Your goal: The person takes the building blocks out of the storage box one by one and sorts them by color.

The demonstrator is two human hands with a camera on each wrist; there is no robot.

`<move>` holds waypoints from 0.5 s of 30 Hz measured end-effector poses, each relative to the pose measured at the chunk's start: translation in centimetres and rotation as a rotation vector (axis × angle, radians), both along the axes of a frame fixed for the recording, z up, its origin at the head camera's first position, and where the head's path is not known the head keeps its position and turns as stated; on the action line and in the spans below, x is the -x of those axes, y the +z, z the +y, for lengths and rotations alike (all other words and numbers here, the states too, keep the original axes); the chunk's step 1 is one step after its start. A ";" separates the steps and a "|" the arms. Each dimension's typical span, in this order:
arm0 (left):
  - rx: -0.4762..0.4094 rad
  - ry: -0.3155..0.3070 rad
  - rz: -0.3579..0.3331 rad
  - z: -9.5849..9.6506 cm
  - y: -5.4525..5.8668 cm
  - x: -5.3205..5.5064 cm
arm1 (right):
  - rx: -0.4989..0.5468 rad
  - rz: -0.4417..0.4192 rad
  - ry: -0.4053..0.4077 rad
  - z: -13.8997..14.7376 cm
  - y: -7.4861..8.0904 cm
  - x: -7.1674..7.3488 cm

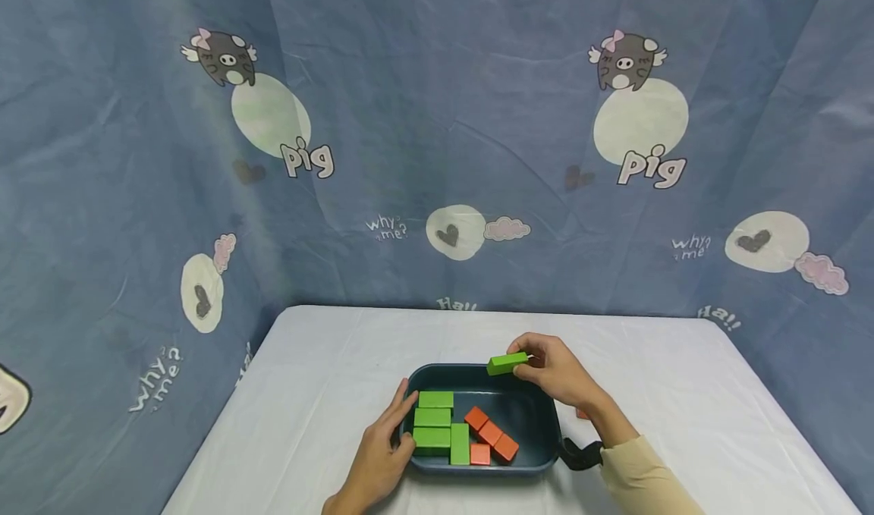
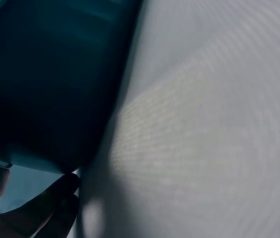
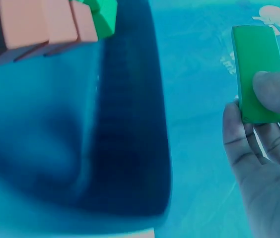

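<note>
A dark blue tray [image 1: 539, 416] with rounded corners sits on the table. Inside it, green blocks [image 1: 433, 439] stand in a stack of rows on the left, with orange-red cubes [image 1: 490, 432] to their right. My left hand [image 1: 377, 450] rests against the tray's left side, thumb and fingers spread along the rim; its fingertips also show by the tray wall [image 2: 55, 99] in the left wrist view. Above the tray's far right edge, my right hand [image 1: 556, 367] pinches a green rectangular block [image 3: 259, 59] between thumb and fingers. The block is apart from the tray.
A white cloth covers the table [image 1: 341, 363]. Part of an orange-red block [image 1: 581, 414] shows beyond the right forearm, outside the tray. A black curved piece [image 1: 580, 454] is between the tray's right corner and the sleeve. A blue printed curtain [image 1: 382, 120] hangs behind.
</note>
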State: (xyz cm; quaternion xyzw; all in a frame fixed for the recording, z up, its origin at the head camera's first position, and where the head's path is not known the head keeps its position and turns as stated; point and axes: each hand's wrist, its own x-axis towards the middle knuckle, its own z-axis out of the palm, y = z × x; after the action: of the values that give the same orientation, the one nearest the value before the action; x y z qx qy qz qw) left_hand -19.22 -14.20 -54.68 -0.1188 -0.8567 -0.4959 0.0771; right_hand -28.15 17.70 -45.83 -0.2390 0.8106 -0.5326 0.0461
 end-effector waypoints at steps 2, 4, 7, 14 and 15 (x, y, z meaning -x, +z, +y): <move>0.000 -0.003 -0.005 0.0 0.0 0.0 | -0.004 -0.009 -0.019 0.7 0.1 -0.3; 0.004 -0.003 -0.005 0.0 0.0 0.1 | -0.009 -0.020 -0.037 1.3 0.2 -0.5; 0.007 -0.007 -0.009 0.0 0.0 0.1 | -0.017 -0.029 -0.066 2.2 0.3 -0.8; 0.035 -0.017 -0.014 0.0 0.2 0.2 | -0.037 -0.028 -0.095 4.3 0.1 -1.7; 0.039 -0.022 -0.017 0.0 0.3 0.2 | -0.041 -0.030 -0.103 4.5 0.0 -1.9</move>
State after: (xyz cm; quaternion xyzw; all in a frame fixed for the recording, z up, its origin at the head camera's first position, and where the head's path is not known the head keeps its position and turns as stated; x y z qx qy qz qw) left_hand -19.42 -14.15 -54.39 -0.1256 -0.8654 -0.4811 0.0621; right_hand -26.29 22.25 -45.78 -0.1881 0.8317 -0.5212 0.0357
